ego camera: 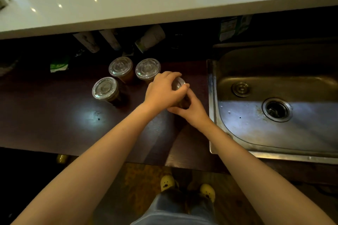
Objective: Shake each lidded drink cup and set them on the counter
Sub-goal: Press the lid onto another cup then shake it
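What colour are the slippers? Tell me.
The slippers are yellow with dark marks; head view.

Single wide-angle view from the person's head, looking steeply down and a little forward, close over a dark counter (54,124). Both forearms (95,159) enter from the bottom edge, and the left hand (162,91) and right hand (193,113) grip a cup (179,82) near the centre. A white ledge (164,2) curves across the top, a sink (212,97) sits right, feet (167,182) at the bottom.

On the surface (54,115), three lidded cups (120,67) cluster just left of a fourth cup (179,83), the sink (274,133) to its right, a raised ledge (164,5) behind.
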`<action>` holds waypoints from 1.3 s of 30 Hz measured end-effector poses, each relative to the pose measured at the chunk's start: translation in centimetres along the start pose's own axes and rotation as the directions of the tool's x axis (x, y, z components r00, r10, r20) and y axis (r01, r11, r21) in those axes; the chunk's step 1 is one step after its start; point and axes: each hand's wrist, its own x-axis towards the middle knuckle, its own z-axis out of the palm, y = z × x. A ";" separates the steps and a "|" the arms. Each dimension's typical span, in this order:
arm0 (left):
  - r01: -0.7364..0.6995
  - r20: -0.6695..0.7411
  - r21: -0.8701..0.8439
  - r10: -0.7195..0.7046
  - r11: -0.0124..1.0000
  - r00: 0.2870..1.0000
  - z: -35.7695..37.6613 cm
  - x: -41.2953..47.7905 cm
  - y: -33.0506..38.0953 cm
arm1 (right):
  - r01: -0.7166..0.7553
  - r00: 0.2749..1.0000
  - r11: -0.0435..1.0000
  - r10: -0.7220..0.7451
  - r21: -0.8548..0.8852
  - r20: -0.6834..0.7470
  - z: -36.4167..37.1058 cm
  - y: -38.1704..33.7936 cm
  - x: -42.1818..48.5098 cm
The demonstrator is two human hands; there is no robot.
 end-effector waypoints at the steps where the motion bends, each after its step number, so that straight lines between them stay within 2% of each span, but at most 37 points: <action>1: -0.028 -0.001 -0.010 0.028 1.000 1.000 -1.1 0.6 0.6 | 0.028 1.000 1.000 -0.028 0.004 -0.011 -0.2 -1.1 0.3; 5: -0.115 -0.043 -0.134 0.110 0.984 0.993 -6.4 2.3 2.8 | 0.155 0.985 0.987 -0.157 -0.037 -0.066 -1.1 -6.3 1.8; 9: -0.070 -0.075 -0.437 0.041 0.897 0.996 -11.8 2.2 4.5 | 0.348 0.923 0.917 -0.372 -0.197 -0.097 -2.1 -12.1 2.4; 11: -0.040 -0.080 -0.487 0.001 0.872 0.997 -14.1 1.9 5.1 | 0.421 0.879 0.864 -0.464 -0.274 -0.111 -2.3 -14.5 2.6; 13: 0.019 0.018 -0.541 -0.011 0.841 1.000 -15.8 1.6 5.2 | 0.461 0.838 0.811 -0.532 -0.360 -0.124 -2.4 -16.6 2.7; 16: 0.091 0.210 -0.675 0.073 0.732 0.975 -17.6 0.8 4.9 | 0.498 0.791 0.713 -0.607 -0.493 -0.079 -2.1 -18.7 3.0; 20: 0.062 0.168 -0.700 0.080 0.711 0.983 -18.5 0.9 4.1 | 0.528 0.770 0.635 -0.638 -0.564 0.002 -1.5 -19.8 3.2; 22: 0.067 0.144 -0.748 0.062 0.661 0.988 -18.4 1.0 3.4 | 0.546 0.786 0.656 -0.616 -0.522 0.048 -1.7 -20.1 3.3; 24: 0.038 0.098 -0.785 0.064 0.618 0.993 -18.0 0.7 2.8 | 0.489 0.861 0.779 -0.503 -0.392 0.074 -2.3 -20.5 3.1; 27: -0.052 0.003 -0.800 0.090 0.598 0.996 -17.6 0.2 1.9 | 0.253 0.967 0.960 -0.247 -0.122 0.065 -3.1 -20.9 2.4; 30: -0.145 -0.069 -0.789 0.148 0.597 0.987 -17.4 -0.3 1.6 | 0.052 0.985 0.992 -0.070 0.115 0.159 -3.0 -21.3 2.2; 33: -0.216 -0.114 -0.779 0.205 0.589 0.972 -17.2 -0.7 1.6 | 0.013 0.981 0.987 -0.044 0.159 0.187 -2.1 -22.2 2.1; 36: -0.271 -0.146 -0.740 0.246 0.616 0.958 -17.1 -0.7 1.7 | 0.049 0.987 0.995 -0.061 0.088 0.146 -1.6 -22.7 2.3; 39: -0.288 -0.135 -0.722 0.280 0.629 0.950 -16.8 -0.4 1.6 | 0.048 0.991 0.995 -0.058 0.088 0.119 -1.4 -22.2 2.7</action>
